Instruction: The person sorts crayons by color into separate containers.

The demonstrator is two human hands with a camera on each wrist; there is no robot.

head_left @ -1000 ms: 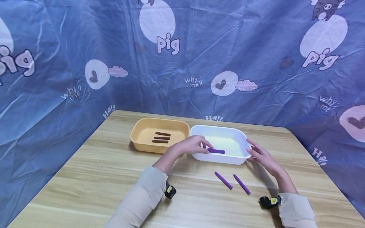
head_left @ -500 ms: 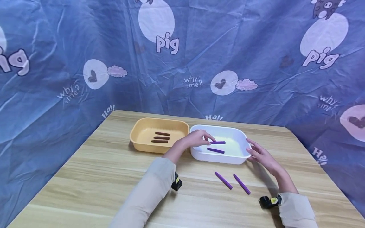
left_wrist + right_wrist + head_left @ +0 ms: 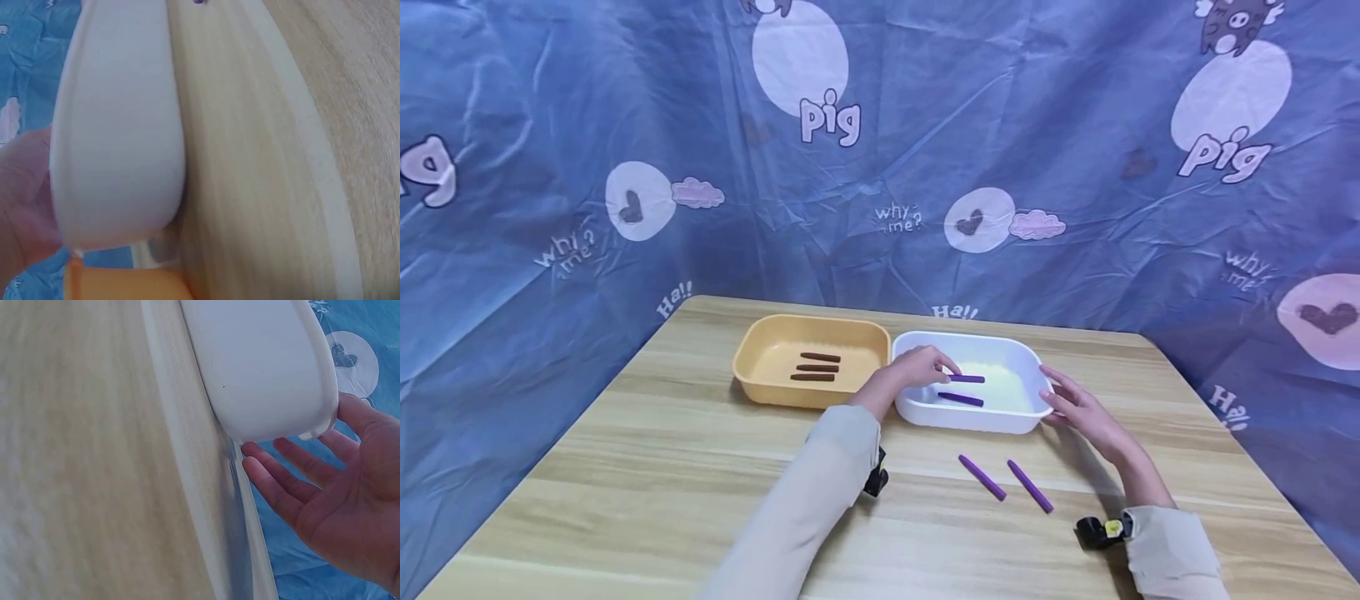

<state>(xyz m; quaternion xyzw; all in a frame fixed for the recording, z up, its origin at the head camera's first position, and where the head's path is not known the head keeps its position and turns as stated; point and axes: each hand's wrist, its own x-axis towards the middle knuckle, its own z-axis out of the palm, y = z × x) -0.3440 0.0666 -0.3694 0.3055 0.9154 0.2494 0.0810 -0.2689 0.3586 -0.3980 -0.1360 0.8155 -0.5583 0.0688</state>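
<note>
A white plastic bin (image 3: 970, 421) stands on the table. Inside it, my left hand (image 3: 917, 367) pinches one end of a purple crayon (image 3: 967, 379) between thumb and fingertips. A second purple crayon (image 3: 961, 400) lies nearer the front wall of the bin. My right hand (image 3: 1090, 421) holds the bin's right end; in the right wrist view its thumb is at the rim and its fingers (image 3: 281, 487) are against the outer end wall. On the table in front lie two more purple crayons, a left one (image 3: 982, 477) and a right one (image 3: 1030, 486).
Close beside the white bin on its left stands a yellow-orange bin (image 3: 775, 397) with three brown crayons (image 3: 817, 367) on its floor. A blue printed cloth (image 3: 835, 250) hangs behind the wooden table (image 3: 647, 483).
My left hand has moved back and slightly right inside the white bin with one purple crayon, leaving the other lying near the front wall. The right hand has stayed at the bin's end.
</note>
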